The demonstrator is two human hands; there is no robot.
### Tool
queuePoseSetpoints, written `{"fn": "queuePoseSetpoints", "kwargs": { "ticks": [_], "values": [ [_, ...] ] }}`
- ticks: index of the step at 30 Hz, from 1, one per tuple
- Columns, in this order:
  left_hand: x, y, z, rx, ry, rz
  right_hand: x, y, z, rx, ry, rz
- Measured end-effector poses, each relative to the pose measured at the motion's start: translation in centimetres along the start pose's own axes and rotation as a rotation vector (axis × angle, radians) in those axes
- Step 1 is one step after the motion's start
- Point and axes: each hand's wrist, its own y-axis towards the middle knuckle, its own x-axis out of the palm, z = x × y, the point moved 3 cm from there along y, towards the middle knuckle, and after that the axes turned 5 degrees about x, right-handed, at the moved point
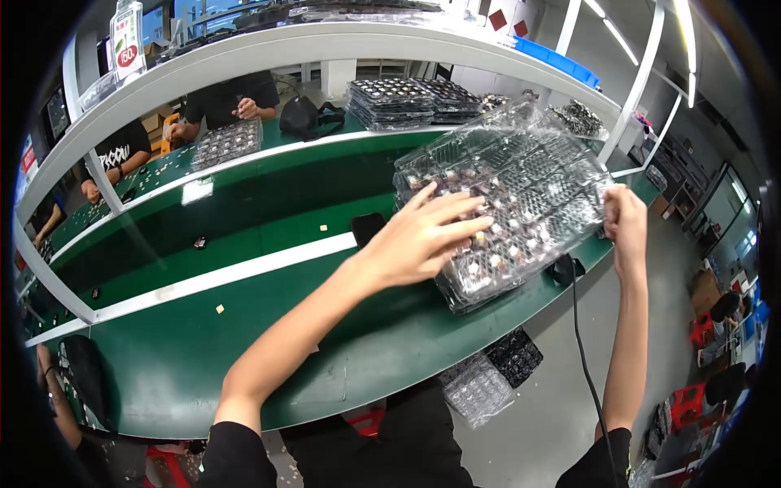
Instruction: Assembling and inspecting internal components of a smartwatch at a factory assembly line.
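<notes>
In front of me, at the right end of the green bench, lies a stack of transparent plastic blister trays (480,289) with small light and dark parts in the pockets. My left hand (423,236) lies on top of it, fingers spread. My right hand (626,220) is closed on the right edge of a transparent plastic tray (549,167), which tilts up over the stack's far right part. Whether this upper tray is fully separate from the stack, I cannot tell. A dark flat object (368,229) sits on the bench, partly behind my left hand.
A white rail (236,275) divides my green bench (358,350) from a sunken green strip with a few small parts. Stacked filled trays (390,104) stand beyond. Co-workers sit opposite, one near a tray (228,145). A black cable (587,358) hangs beside my right arm.
</notes>
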Motion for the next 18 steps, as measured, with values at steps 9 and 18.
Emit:
{"fn": "queuePoseSetpoints", "kwargs": {
  "ticks": [9, 18],
  "values": [
    [1.0, -2.2, -2.1, -0.061, -0.015, -0.258, 1.9, 1.8, 11.4, -0.022, -0.493, -0.195],
    [-2.9, 0.0, -4.6, 0.006, 0.201, 0.25, 0.7, -2.2, 7.0, -0.183, -0.41, 0.048]
  ]
}}
